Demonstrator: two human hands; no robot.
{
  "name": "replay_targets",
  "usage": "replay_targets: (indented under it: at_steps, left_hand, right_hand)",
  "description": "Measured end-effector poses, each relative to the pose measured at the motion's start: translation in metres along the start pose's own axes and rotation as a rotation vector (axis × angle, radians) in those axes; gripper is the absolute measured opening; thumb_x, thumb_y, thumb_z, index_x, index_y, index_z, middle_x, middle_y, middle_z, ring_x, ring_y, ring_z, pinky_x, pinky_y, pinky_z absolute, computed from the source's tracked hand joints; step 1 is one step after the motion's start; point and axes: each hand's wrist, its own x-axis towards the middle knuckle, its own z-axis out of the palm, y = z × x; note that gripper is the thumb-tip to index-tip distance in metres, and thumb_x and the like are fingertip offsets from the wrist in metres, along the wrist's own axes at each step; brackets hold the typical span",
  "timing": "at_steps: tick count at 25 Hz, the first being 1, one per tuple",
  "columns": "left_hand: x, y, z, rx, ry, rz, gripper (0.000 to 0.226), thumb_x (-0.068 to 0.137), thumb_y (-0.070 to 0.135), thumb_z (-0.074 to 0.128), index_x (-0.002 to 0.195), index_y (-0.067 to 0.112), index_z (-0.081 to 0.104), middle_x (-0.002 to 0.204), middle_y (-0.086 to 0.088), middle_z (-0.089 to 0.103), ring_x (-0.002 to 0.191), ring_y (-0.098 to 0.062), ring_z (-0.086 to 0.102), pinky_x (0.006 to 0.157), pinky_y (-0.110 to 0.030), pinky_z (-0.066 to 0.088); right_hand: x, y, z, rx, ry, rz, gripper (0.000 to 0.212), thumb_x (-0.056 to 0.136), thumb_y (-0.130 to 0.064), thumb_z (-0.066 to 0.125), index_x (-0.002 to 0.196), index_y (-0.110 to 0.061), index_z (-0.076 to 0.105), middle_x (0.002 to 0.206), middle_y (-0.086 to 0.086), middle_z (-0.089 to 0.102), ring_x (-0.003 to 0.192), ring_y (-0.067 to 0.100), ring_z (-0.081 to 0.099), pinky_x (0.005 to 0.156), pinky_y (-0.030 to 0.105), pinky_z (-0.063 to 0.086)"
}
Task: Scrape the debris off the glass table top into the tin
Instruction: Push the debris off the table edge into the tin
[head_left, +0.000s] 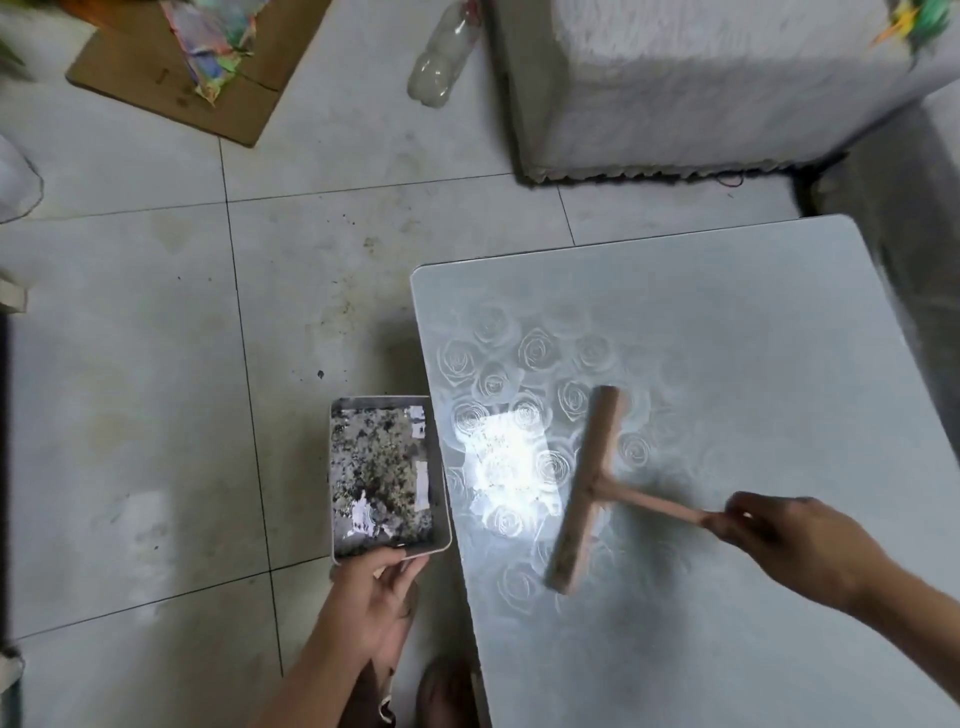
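At the left edge of the glass table top, the tin is held level just beside the rim, above the tiled floor. Contact between tin and table edge cannot be confirmed. The left hand grasps the near end of the tin, with the fingers curled at its rim. The tin contains a layer of dark, speckled debris and a few white scraps.

The right hand is clenched around the end of the handle of a wooden T-shaped scraper. The scraper blade rests on the glass, roughly parallel to the table's left edge and near it. Fine specks lie on the glass between the blade and the tin, within a bright reflection over the rose pattern.

Beyond the table, the floor carries a clear plastic bottle lying on its side, a flat sheet of cardboard and scattered dark stains.
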Motion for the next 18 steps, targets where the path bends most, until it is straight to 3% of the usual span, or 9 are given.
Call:
replay_targets:
  at_steps: [3, 5, 7, 10, 13, 16, 18]
  left_hand:
    - [0.014, 0.010, 0.010, -0.072, -0.003, -0.040, 0.027, 0.086, -0.016, 0.039, 0.081, 0.002, 0.058, 0.086, -0.016, 0.065, 0.083, -0.027, 0.067, 0.056, -0.032, 0.060]
    - [0.017, 0.017, 0.016, -0.021, -0.007, -0.047, 0.031, 0.089, -0.014, 0.039, 0.073, 0.000, 0.061, 0.079, -0.015, 0.062, 0.067, -0.016, 0.070, 0.058, -0.023, 0.058]
    - [0.023, 0.023, 0.022, 0.012, -0.015, -0.028, 0.031, 0.090, -0.015, 0.039, 0.074, -0.002, 0.062, 0.081, -0.016, 0.061, 0.072, -0.017, 0.069, 0.063, -0.024, 0.059]
    - [0.025, 0.025, 0.035, -0.026, -0.001, -0.012, 0.026, 0.085, -0.019, 0.040, 0.078, -0.002, 0.058, 0.071, -0.015, 0.066, 0.085, -0.028, 0.062, 0.066, -0.040, 0.059]
    - [0.023, 0.025, 0.045, -0.044, -0.010, 0.010, 0.025, 0.085, -0.018, 0.041, 0.081, 0.002, 0.055, 0.082, -0.014, 0.061, 0.087, -0.028, 0.060, 0.059, -0.039, 0.060]
    - [0.021, 0.022, 0.048, -0.044, -0.020, 0.028, 0.028, 0.087, -0.018, 0.038, 0.076, -0.003, 0.060, 0.088, -0.018, 0.063, 0.091, -0.032, 0.060, 0.063, -0.039, 0.060]
    - [0.020, 0.021, 0.049, -0.060, -0.011, 0.054, 0.029, 0.086, -0.018, 0.037, 0.082, -0.004, 0.063, 0.083, -0.019, 0.068, 0.091, -0.032, 0.061, 0.065, -0.040, 0.059]
  right_hand:
    - [0.041, -0.074, 0.024, 0.049, -0.054, -0.178, 0.026, 0.093, -0.055, 0.043, 0.079, -0.034, 0.048, 0.070, -0.010, 0.057, 0.083, 0.019, 0.062, 0.066, 0.031, 0.043]
    - [0.060, -0.114, 0.021, 0.010, 0.008, -0.286, 0.026, 0.094, -0.053, 0.041, 0.088, -0.031, 0.054, 0.083, -0.007, 0.063, 0.085, 0.020, 0.061, 0.063, 0.029, 0.039]
    - [0.072, -0.115, 0.001, -0.050, 0.073, -0.324, 0.029, 0.092, -0.058, 0.040, 0.092, -0.034, 0.057, 0.076, -0.011, 0.061, 0.078, 0.016, 0.060, 0.062, 0.028, 0.039]
    - [0.075, -0.069, -0.041, 0.025, 0.063, -0.160, 0.034, 0.083, -0.069, 0.039, 0.079, -0.041, 0.057, 0.055, -0.017, 0.052, 0.061, 0.010, 0.054, 0.057, 0.029, 0.039]
    - [0.081, -0.056, -0.043, -0.088, 0.009, -0.065, 0.033, 0.087, -0.066, 0.039, 0.085, -0.039, 0.058, 0.069, -0.011, 0.062, 0.076, 0.018, 0.062, 0.063, 0.031, 0.044]
    - [0.095, -0.105, -0.010, -0.067, 0.047, -0.204, 0.037, 0.095, -0.057, 0.035, 0.096, -0.028, 0.058, 0.088, 0.000, 0.066, 0.087, 0.026, 0.062, 0.066, 0.031, 0.043]
    - [0.094, -0.138, 0.008, -0.078, 0.139, -0.302, 0.038, 0.096, -0.054, 0.032, 0.092, -0.024, 0.055, 0.085, 0.000, 0.065, 0.080, 0.026, 0.061, 0.059, 0.031, 0.037]
